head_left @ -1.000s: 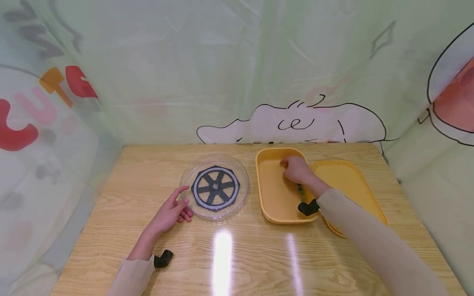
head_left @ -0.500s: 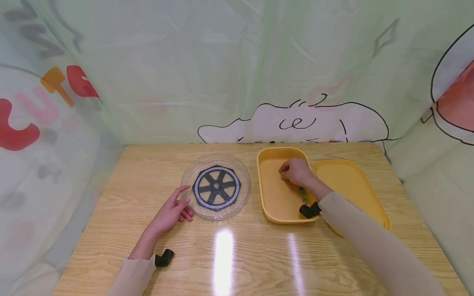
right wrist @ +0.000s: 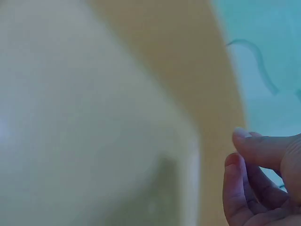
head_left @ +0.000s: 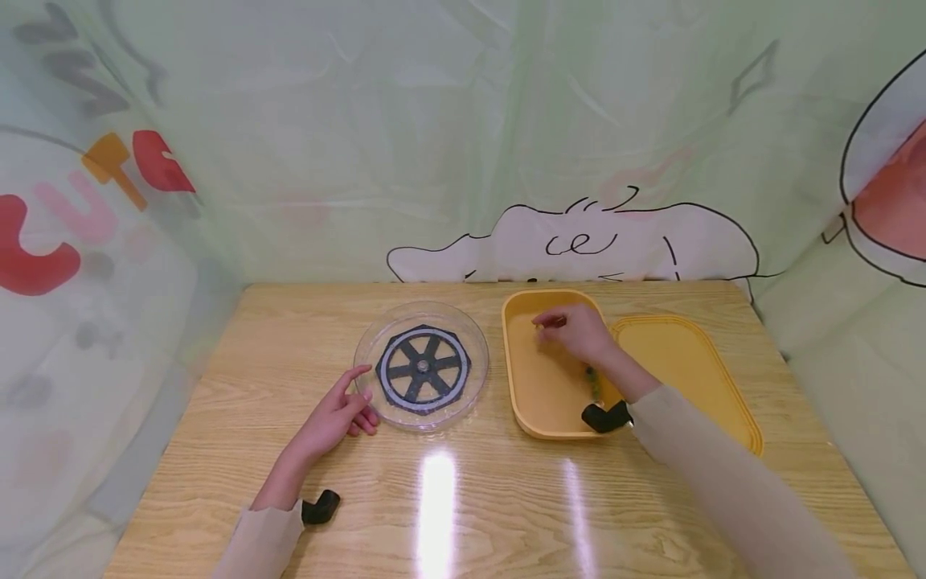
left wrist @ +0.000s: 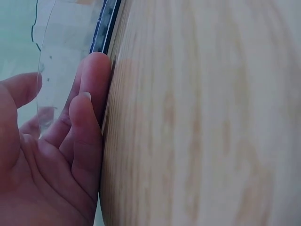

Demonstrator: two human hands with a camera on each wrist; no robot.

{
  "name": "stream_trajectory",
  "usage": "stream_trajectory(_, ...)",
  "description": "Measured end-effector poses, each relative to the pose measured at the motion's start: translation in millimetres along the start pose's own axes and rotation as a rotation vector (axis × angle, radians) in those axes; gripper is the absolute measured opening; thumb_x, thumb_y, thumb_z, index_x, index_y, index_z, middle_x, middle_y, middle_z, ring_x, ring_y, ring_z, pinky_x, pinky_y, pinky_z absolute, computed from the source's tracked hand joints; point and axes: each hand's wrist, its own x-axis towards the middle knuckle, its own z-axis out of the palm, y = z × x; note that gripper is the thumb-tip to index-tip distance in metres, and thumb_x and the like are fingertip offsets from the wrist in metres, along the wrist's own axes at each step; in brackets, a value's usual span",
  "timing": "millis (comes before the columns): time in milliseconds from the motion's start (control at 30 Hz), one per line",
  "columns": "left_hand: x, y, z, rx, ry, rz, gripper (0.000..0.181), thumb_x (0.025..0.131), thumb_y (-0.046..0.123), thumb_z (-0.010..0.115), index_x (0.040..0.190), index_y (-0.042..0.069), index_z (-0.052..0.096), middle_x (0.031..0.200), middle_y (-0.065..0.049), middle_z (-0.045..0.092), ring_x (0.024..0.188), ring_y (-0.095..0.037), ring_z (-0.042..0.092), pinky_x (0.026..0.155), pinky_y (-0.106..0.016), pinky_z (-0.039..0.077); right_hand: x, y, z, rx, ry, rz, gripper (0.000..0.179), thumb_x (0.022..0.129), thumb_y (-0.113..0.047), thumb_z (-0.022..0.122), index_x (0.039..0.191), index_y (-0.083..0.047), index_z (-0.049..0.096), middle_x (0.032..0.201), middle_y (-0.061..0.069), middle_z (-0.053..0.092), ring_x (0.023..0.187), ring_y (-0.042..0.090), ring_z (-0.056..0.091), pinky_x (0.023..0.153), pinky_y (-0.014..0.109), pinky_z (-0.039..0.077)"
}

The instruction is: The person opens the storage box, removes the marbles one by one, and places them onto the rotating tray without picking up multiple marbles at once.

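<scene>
A round clear dish (head_left: 463, 412) lies on the table, with a dark six-spoked wheel shape (head_left: 423, 367) bearing a pale ring in its middle. My left hand (head_left: 334, 418) rests at the dish's left edge, fingers loosely bent and touching the rim; the left wrist view shows this hand (left wrist: 61, 141) beside the clear wall. Over the yellow box (head_left: 515, 402), my right hand (head_left: 579, 331) pinches what looks like a tiny yellowish piece, mostly hidden by its fingertips. In the right wrist view, the thumb and a finger of the right hand (right wrist: 261, 174) meet at their tips.
Small dark green pieces (head_left: 593, 384) lie in the box under the right wrist. The box's yellow lid (head_left: 673, 362) lies on the table to the right. Printed curtains (head_left: 347, 145) enclose the table's back and sides. Black wrist mounts (head_left: 606, 418) stick out below the sleeves.
My right hand has shifted slightly left inside the box and now stands nearer its left wall. My left hand and the dish have stayed in place.
</scene>
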Motion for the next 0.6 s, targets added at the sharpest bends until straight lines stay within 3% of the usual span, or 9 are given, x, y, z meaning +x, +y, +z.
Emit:
stream_trajectory(167,-0.9,-0.2,0.2,-0.002,0.0,-0.003,0.051,0.107,0.017,0.046,0.154,0.012,0.026,0.088,-0.016,0.069,0.075,-0.029,0.069,0.065,-0.032,0.052,-10.5,-35.1,9.2,0.099,0.018,-0.027,0.026,0.09,-0.01,0.075,0.113,-0.001,0.073,0.106,0.013,0.072,0.096,0.026,0.066,0.08,0.035,0.054)
stream_trajectory(300,-0.9,-0.2,0.1,-0.005,-0.003,0.003,0.052,0.107,0.016,0.047,0.154,0.011,0.026,0.088,-0.016,0.07,0.075,-0.029,0.069,0.065,-0.032,0.053,-15.9,-54.4,26.1,0.204,-0.037,-0.048,0.025,0.091,-0.008,0.073,0.115,-0.002,0.072,0.109,0.012,0.071,0.095,0.023,0.064,0.081,0.032,0.053)
stream_trajectory(467,-0.5,-1.1,-0.4,-0.014,-0.005,0.012,0.052,0.107,0.016,0.047,0.154,0.01,0.026,0.087,-0.017,0.07,0.075,-0.029,0.069,0.064,-0.031,0.054,-16.5,-65.7,49.9,0.342,-0.111,-0.039,0.025,0.092,-0.005,0.071,0.116,0.0,0.071,0.112,0.013,0.07,0.095,0.02,0.063,0.082,0.031,0.052)
stream_trajectory(600,-0.5,-1.6,0.0,-0.016,-0.008,0.012,0.052,0.107,0.016,0.047,0.154,0.01,0.026,0.088,-0.017,0.07,0.076,-0.029,0.069,0.065,-0.031,0.054,-14.2,-66.9,63.2,0.366,-0.117,-0.052,0.024,0.091,-0.003,0.071,0.114,0.002,0.071,0.11,0.013,0.07,0.095,0.021,0.065,0.081,0.029,0.053)
